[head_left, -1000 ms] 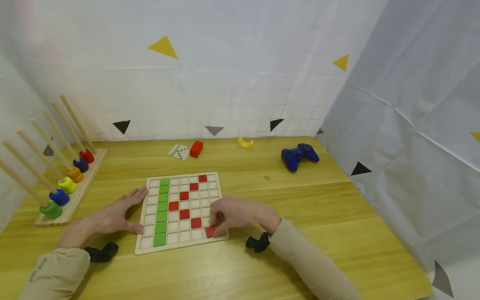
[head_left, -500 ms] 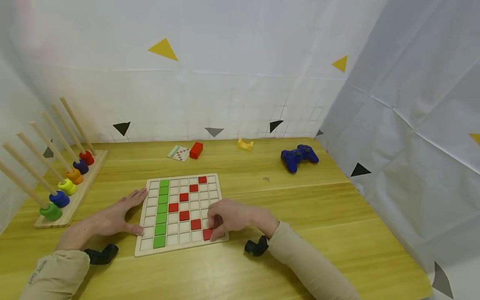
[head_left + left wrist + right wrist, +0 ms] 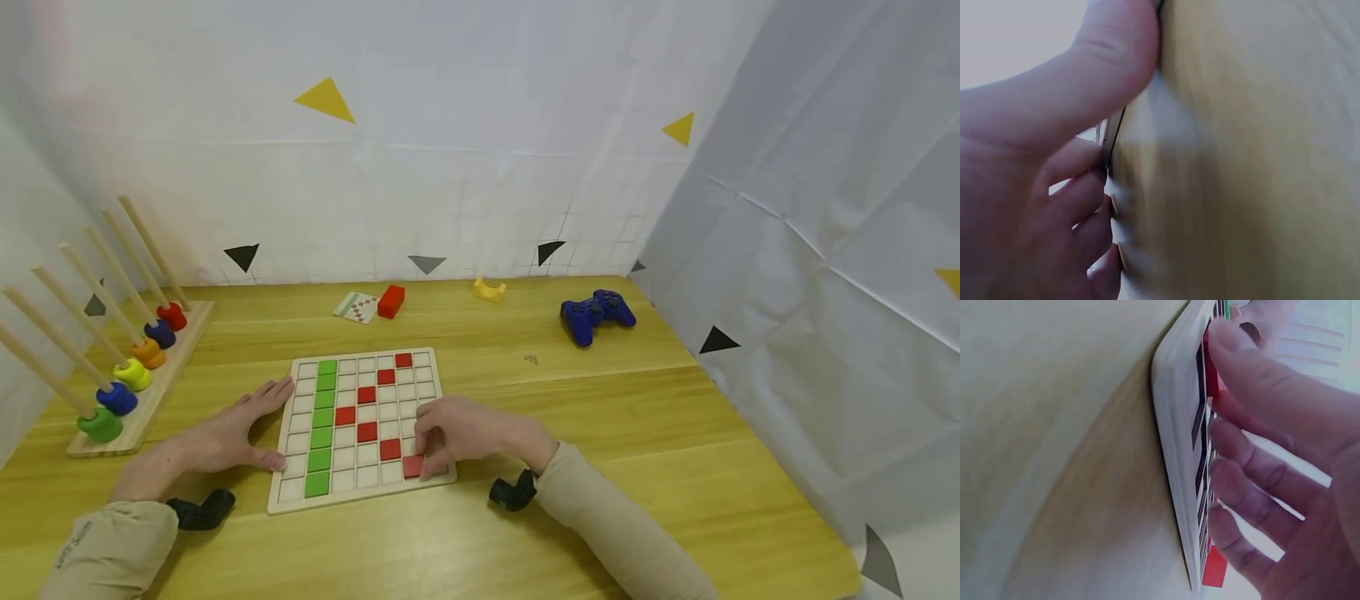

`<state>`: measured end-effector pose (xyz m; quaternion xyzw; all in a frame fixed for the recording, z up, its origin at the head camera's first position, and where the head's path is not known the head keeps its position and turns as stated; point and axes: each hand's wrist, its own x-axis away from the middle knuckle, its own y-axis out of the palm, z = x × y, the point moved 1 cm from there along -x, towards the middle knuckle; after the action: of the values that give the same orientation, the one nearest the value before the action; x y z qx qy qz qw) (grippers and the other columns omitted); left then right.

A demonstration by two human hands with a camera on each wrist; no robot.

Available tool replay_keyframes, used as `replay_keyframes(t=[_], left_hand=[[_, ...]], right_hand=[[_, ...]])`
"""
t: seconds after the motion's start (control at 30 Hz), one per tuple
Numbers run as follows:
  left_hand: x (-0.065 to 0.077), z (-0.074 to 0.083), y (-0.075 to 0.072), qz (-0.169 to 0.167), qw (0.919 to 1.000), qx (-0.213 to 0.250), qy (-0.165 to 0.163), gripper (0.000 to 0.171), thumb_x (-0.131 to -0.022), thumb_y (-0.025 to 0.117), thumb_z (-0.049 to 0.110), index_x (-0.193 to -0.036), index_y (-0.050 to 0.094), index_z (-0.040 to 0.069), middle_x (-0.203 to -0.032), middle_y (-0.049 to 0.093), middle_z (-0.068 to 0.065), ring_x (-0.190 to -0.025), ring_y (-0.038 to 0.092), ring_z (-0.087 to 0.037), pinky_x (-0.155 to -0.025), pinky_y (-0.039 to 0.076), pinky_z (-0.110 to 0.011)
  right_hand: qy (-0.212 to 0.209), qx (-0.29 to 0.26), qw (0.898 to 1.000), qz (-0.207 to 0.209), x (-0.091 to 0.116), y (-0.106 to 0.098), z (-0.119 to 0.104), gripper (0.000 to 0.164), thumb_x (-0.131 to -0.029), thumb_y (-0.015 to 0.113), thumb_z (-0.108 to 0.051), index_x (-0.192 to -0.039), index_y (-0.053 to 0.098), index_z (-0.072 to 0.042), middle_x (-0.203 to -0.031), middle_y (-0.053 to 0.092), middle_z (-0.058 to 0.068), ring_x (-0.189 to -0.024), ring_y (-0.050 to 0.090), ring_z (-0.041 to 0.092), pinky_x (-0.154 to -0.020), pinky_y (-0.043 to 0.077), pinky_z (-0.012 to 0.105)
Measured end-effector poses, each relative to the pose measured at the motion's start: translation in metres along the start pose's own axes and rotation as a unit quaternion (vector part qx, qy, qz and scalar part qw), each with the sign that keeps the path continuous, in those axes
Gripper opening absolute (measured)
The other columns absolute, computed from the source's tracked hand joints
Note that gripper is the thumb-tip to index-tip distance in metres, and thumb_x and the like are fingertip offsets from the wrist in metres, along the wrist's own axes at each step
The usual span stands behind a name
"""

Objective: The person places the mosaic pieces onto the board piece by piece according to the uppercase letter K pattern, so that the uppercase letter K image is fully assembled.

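Observation:
A square wooden grid board (image 3: 360, 493) lies flat on the table between my hands. A column of green tiles (image 3: 321, 437) and several red tiles (image 3: 367, 395) in a V-like slant fill some of its cells. My left hand (image 3: 228, 437) rests with spread fingers along the board's left edge, its thumb at the lower-left rim. At the lower-right corner my right hand (image 3: 465, 429) pinches a red tile (image 3: 412, 466) between thumb and index finger. In the right wrist view this tile (image 3: 1211, 375) sits at the board's surface, partly hidden by the thumb.
A small pattern card (image 3: 357, 307) and a red block (image 3: 392, 301) lie behind the board. Further right are a yellow curved piece (image 3: 490, 290) and a blue game controller (image 3: 597, 314). A wooden peg rack (image 3: 172, 375) with coloured pieces stands at the left.
My right hand has shifted slightly left with the red tile at the board's lower-right corner. My left hand has stayed at the board's left edge.

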<state>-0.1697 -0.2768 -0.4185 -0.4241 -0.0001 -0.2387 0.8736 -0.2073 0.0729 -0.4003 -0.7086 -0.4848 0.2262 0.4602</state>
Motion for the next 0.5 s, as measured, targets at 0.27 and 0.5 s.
replay_keyframes(t=[0.27,0.5], left_hand=[[0.0021,-0.0011,-0.0002,-0.002,1.0,-0.004,-0.004,0.116,-0.075,0.084,0.045,-0.158,0.018,-0.002,-0.162,0.008,-0.032,-0.146,0.002,-0.058,-0.113,0.004,-0.074],[0.0008,-0.0007,-0.0007,-0.003,1.0,-0.003,0.002,0.115,-0.076,0.083,0.045,-0.158,0.017,-0.002,-0.162,0.007,-0.033,-0.146,0.003,-0.057,-0.114,0.004,-0.073]], right_hand=[[-0.018,0.022,1.0,-0.006,-0.0002,-0.0016,-0.0026,0.017,-0.087,0.079,-0.035,-0.097,0.076,-0.021,-0.092,0.061,-0.01,-0.079,0.052,0.003,-0.069,0.042,0.012],[-0.019,0.038,0.999,-0.003,0.0003,0.0003,-0.0021,0.017,-0.088,0.078,-0.037,-0.094,0.072,-0.022,-0.089,0.06,-0.012,-0.077,0.049,0.002,-0.068,0.04,0.012]])
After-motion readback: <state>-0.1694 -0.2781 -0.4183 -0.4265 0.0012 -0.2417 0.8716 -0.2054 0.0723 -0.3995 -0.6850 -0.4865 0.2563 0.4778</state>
